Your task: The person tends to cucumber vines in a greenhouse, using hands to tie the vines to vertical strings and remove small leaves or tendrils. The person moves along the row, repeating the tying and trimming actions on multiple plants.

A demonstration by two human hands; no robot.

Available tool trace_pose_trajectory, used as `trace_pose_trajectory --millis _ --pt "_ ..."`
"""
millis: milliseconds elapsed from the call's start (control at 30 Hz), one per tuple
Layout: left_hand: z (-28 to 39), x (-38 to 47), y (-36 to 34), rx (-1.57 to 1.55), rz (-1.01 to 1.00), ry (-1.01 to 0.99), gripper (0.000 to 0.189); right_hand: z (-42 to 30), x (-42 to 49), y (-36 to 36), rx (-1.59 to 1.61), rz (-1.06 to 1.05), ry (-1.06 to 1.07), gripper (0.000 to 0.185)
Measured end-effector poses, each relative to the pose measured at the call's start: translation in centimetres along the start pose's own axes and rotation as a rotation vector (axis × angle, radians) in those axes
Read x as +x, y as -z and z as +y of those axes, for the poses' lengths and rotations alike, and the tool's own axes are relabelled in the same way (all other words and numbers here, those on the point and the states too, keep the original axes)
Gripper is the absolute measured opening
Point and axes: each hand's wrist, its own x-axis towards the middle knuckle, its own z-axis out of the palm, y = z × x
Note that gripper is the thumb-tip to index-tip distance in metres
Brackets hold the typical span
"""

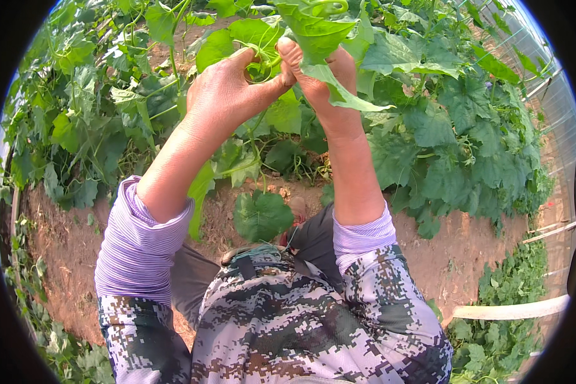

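Note:
Both my hands are raised among the leaves of a climbing cucurbit vine. My left hand (225, 91) curls around thin stems and tendrils (266, 60), its thumb reaching towards my right fingers. My right hand (329, 79) pinches the same shoot close by, and its fingertips nearly meet the left thumb. A large bright leaf (319, 36) hangs over the right hand and hides part of its fingers. Below the hands, a stem (253, 144) runs down, and a broad dark leaf (261, 216) sits near my lap.
Dense vine foliage (461, 125) fills the bed ahead. Bare soil (67, 254) lies around my legs. Teal twine (264, 252) hangs at my waist. On the right are a pale curved pole (509, 309), more low plants (509, 283) and translucent sheeting (564, 125).

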Motion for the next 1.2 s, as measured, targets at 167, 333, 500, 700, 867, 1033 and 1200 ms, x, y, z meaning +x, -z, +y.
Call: trace_pose_trajectory --millis 167,333,500,700,867,1033,1200 --pt "-0.5 0.9 -0.1 -0.080 0.060 -0.029 0.047 -0.1 -2.1 -0.5 0.216 0.082 -0.059 0.020" --pt "-0.4 0.6 -0.1 -0.029 -0.036 0.088 0.042 0.1 -7.0 -1.4 -0.106 -0.175 -0.501 0.039" --pt "-0.9 1.1 -2.0 -0.064 0.024 -0.188 0.027 2.6 -8.2 -3.4 -0.350 -0.033 -0.416 0.052" --pt "-1.6 1.6 -2.0 0.083 0.185 -0.588 0.025 4.0 -7.8 -3.2 -0.006 0.047 -0.478 0.026" --pt "1.0 0.2 -0.4 -0.216 -0.009 -0.200 0.025 2.9 -8.3 -2.6 0.446 0.059 -0.704 0.019" --pt "3.2 -1.2 1.4 -0.388 -0.157 0.046 0.026 1.9 -8.7 -1.8 0.569 0.036 -0.726 0.015" --pt "3.7 -1.1 2.1 -0.457 -0.306 0.231 0.026 1.8 -9.6 -1.7 0.722 0.075 -0.683 0.014"
